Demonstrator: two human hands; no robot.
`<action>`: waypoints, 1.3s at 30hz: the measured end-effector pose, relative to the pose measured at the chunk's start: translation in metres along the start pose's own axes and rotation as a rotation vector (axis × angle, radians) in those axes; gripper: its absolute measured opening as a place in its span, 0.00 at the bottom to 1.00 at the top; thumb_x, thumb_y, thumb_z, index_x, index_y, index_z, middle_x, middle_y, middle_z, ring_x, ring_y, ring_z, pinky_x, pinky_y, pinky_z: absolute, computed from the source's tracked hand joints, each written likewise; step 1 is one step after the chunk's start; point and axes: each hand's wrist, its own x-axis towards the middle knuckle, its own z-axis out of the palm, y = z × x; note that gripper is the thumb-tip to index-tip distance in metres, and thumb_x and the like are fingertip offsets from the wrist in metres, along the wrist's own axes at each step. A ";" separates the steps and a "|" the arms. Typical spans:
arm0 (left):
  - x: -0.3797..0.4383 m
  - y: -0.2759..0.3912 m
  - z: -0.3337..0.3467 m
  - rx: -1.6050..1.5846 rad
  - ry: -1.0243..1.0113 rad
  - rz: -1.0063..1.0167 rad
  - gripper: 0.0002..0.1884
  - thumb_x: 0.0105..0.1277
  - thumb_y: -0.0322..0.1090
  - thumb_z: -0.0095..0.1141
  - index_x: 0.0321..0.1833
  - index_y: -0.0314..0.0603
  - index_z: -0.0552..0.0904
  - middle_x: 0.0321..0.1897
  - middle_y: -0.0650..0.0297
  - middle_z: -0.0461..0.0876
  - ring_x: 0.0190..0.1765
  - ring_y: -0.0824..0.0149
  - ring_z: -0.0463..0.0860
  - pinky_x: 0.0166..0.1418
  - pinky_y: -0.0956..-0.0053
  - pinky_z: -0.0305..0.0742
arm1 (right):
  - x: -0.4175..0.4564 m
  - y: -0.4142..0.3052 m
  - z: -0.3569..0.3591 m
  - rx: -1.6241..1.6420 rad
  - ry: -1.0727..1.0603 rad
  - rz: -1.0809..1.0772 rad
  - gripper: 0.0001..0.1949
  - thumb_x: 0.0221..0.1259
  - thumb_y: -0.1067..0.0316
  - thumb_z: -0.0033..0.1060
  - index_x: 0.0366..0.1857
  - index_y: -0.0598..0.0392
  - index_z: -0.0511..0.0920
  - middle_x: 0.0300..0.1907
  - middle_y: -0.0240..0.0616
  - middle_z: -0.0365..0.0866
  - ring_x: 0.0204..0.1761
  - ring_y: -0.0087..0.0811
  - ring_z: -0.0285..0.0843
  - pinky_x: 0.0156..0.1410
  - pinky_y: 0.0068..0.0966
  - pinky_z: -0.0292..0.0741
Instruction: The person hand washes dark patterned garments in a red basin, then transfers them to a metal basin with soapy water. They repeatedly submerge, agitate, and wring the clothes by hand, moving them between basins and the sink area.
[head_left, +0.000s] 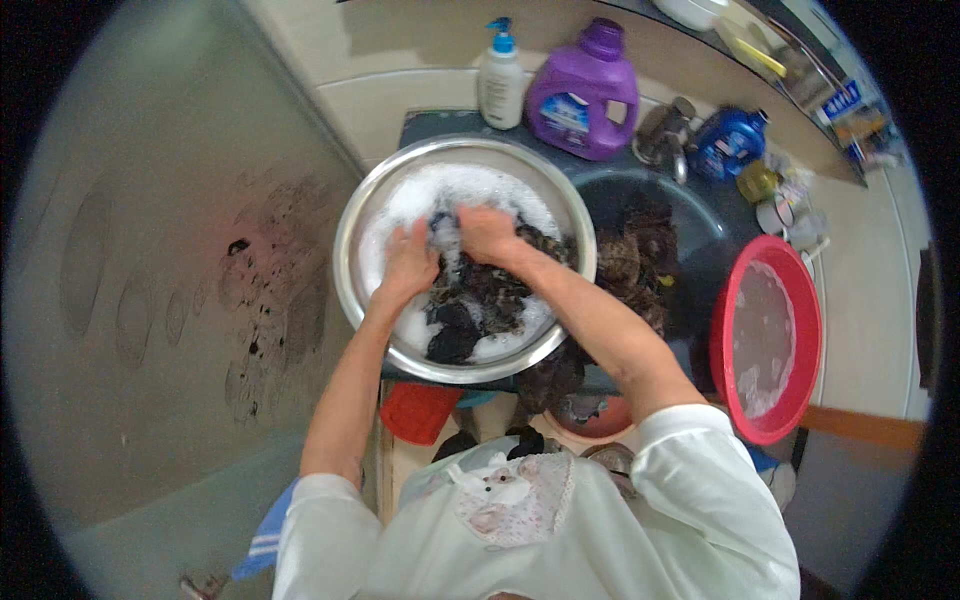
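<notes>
A wide metal basin (574, 225) of white suds (409, 187) stands on the dark counter before me. Dark, patterned wet cloth (499, 296) lies in the suds. My left hand (410, 259) is at the basin's left half, against the cloth, its fingers partly in foam; whether they grip it is unclear. My right hand (486, 234) is bent over the cloth near the middle, slightly blurred, with the fingertips hidden. More dark brown wet cloth (637, 255) lies in the sink to the right, and some hangs over the counter's front edge.
A white pump bottle (501, 86), a purple detergent jug (581, 97), a faucet (664, 135) and a blue bottle (727, 142) line the back. At the right sits a red basin (810, 337) of cloudy water. A red bucket (420, 412) is below the counter. Glass (165, 262) stands left.
</notes>
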 end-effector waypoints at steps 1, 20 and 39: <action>0.007 -0.007 0.005 -0.100 -0.058 -0.048 0.33 0.56 0.44 0.56 0.62 0.35 0.65 0.53 0.39 0.72 0.57 0.41 0.68 0.64 0.55 0.59 | 0.002 0.002 0.006 -0.023 0.012 -0.057 0.11 0.46 0.69 0.53 0.35 0.57 0.76 0.31 0.47 0.80 0.32 0.46 0.80 0.34 0.39 0.76; -0.001 0.065 -0.057 -1.505 0.078 -0.507 0.23 0.68 0.51 0.45 0.50 0.34 0.76 0.43 0.58 0.80 0.42 0.62 0.82 0.47 0.66 0.78 | 0.017 -0.029 -0.059 0.574 0.417 0.108 0.15 0.52 0.59 0.54 0.39 0.58 0.76 0.39 0.53 0.80 0.43 0.52 0.79 0.48 0.45 0.75; -0.019 0.038 -0.045 -1.514 -0.198 -0.168 0.30 0.66 0.62 0.41 0.63 0.50 0.66 0.54 0.66 0.72 0.57 0.69 0.71 0.60 0.69 0.68 | -0.018 -0.060 -0.089 0.678 0.450 -0.258 0.12 0.52 0.71 0.51 0.41 0.58 0.75 0.37 0.49 0.74 0.43 0.50 0.73 0.50 0.36 0.71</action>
